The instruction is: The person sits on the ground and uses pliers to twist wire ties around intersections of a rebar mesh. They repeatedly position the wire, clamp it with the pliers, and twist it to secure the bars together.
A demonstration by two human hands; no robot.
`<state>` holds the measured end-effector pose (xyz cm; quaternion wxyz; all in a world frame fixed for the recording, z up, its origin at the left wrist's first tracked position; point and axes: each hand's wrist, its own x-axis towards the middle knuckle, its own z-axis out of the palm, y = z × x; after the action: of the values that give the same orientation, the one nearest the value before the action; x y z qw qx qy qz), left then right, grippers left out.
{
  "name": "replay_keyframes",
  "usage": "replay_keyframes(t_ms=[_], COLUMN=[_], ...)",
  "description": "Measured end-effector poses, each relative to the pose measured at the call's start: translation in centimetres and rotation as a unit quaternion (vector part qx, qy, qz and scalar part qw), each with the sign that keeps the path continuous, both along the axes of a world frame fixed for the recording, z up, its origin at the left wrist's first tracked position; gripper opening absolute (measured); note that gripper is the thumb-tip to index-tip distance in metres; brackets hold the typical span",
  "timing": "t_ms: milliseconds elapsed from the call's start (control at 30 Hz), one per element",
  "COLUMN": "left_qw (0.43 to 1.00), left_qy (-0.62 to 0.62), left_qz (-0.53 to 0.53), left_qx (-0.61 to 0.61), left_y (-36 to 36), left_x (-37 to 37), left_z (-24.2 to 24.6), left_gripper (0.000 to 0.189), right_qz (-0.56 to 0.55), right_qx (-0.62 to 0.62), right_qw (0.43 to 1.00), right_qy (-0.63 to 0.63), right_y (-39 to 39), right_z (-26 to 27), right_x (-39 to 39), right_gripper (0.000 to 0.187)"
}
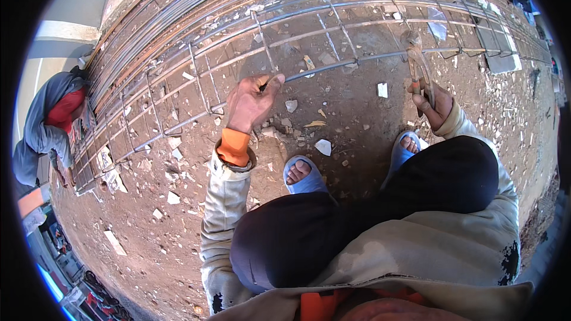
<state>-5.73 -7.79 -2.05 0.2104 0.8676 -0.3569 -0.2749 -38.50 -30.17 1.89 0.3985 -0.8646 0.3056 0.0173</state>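
A long reinforcing cage [370, 57] of steel bars and square wire stirrups runs across in front of me. My left hand [253, 100] closes around its near lower bar, where a stirrup [265, 42] comes down. The fingers hide that joint. In my right hand [436, 103] is a pair of rusty end-cutting pincers [417, 55], held by the handles. Their head points away from me and overlaps the cage's bars, close to another stirrup. I cannot tell whether the jaws touch wire.
Loose long bars [178, 4] lie beyond the cage. A co-worker [49, 120] bends over its left end. Tile shards [323, 147] litter the dirt ground around my blue sandals [308, 183]. A grey slab [504, 63] lies under the cage at right.
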Motion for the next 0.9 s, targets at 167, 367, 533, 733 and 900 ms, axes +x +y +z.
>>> replay_keyframes(t_ms=[167,367,533,733,900], left_qw=[0.996,0.986,0.923,0.880,0.925], left_qy=[-0.050,0.059,-0.218,-0.283,-0.134], left_qz=[0.078,0.093,0.027,-0.061,-0.089], left_qx=[-0.014,-0.122,-0.317,-0.376,-0.343], left_y=[-1.4,0.3,-2.5,-7.4,-7.7], left_x=[-1.6,1.1,-6.7,-10.3,-9.0], left_z=[-1.2,-2.4,-1.7,-3.7,-4.3], left_gripper=[0.038,0.039,0.037,0.032,0.041], right_qz=[0.156,0.221,0.179,0.165,0.179], right_qx=[-0.300,-0.386,-0.358,-0.479,-0.599], right_qw=[0.940,0.848,0.783,0.718,0.645], right_qy=[0.052,0.287,0.476,0.478,0.439], right_y=[-4.0,-3.3,-1.6,1.4,4.8], right_z=[1.6,8.3,10.0,8.2,6.6], right_x=[-0.7,3.6,9.3,10.0,9.5], right_gripper=[0.048,0.086,0.115,0.075,0.056])
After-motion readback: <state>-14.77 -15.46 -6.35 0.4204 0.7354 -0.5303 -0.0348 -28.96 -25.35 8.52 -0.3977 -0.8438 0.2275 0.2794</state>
